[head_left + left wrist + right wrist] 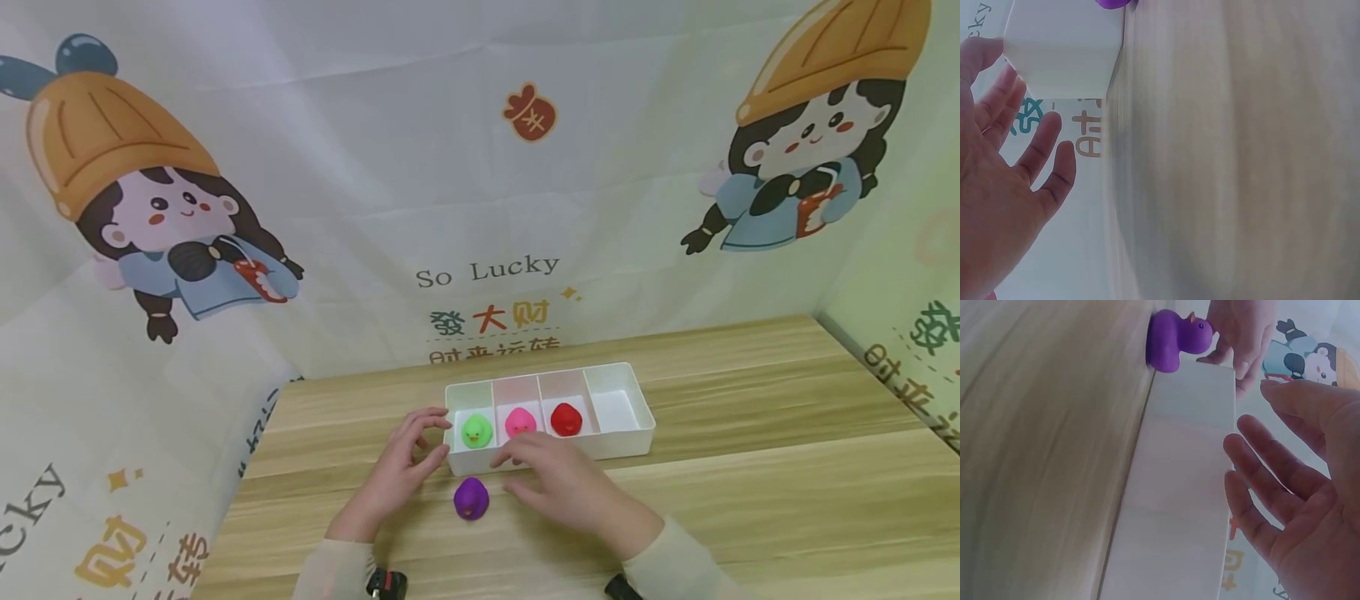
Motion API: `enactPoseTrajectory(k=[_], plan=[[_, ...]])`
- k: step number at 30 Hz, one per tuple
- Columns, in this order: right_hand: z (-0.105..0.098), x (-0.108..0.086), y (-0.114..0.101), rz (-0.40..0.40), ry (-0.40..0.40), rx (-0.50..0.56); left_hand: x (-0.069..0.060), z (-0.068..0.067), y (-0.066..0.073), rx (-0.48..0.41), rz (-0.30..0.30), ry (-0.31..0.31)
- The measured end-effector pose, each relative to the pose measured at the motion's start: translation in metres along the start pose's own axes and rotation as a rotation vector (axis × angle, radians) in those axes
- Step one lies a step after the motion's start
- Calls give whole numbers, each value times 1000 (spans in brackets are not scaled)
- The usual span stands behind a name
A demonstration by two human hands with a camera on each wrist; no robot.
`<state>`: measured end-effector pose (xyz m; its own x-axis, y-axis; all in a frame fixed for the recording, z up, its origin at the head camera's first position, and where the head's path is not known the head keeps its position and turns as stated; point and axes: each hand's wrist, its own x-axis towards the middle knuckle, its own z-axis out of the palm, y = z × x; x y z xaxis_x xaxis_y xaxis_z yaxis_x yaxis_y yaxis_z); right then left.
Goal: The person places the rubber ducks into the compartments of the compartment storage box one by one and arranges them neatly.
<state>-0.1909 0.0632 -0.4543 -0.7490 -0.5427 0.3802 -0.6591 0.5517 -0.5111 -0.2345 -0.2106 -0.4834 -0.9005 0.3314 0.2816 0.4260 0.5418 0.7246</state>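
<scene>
A white divided tray [637, 442] stands on the table, its compartments in a row. From the left lie a green rubber duck [476, 431], a pink rubber duck [520, 421] and a red rubber duck [566, 419], one per compartment; the rightmost holds none. In front of the tray a purple rubber duck [471, 498] sits upright on the wood. My left hand [405, 467] is at the tray's left end, fingers spread and thumb near its front corner. Empty, my right hand [562, 483] hovers by the tray's front wall, right of the purple duck, with fingers loosely bent.
The wooden table [787, 467] reaches back to a printed cloth backdrop [375, 208] with cartoon figures and lettering. More cloth hangs along the left and right sides. Dark straps show at both sleeves.
</scene>
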Motion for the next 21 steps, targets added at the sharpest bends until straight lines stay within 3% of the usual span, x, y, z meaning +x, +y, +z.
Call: enactPoseTrajectory(k=[8,21], plan=[[6,2,-4,47,-78,-17,0,0,3,-7,37,20],[17,6,-8,73,-123,-38,0,1,0,9,39,12]])
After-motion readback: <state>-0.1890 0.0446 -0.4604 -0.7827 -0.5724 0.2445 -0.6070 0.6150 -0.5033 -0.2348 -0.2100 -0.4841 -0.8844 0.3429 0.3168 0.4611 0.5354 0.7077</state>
